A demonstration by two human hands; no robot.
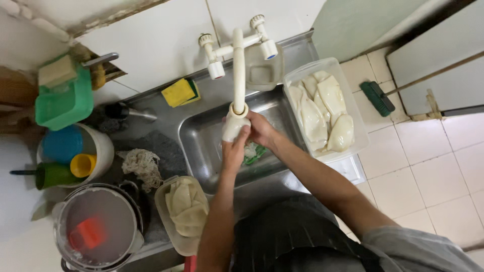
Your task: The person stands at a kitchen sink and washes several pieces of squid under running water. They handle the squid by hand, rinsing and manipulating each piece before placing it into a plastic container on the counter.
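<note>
Squid [235, 126], pale and limp, sits under the tap [238, 65] over the sink [201, 136], near its back edge. The left hand [233, 151] grips it from below while the right hand [262, 130] pinches its top. It looks wet, soft and slippery; holding the thicker body seems safest.

Sink [201, 146] sits mid-worktop [166, 151], tap [238, 65] behind it, spout reaching forward over the basin. Both hands meet under the spout end: left hand [233, 151], right hand [262, 130] just beside it. Tub of pale pieces [325, 108] on the sink's right edge. Second tub [185, 209] on the front-left rim. Sponge [180, 92] behind-left of the sink. Rag [142, 166] left of the basin. Bucket [96, 229] front-left, basket [64, 100] far left. Brush [377, 98] on the floor, right.
</note>
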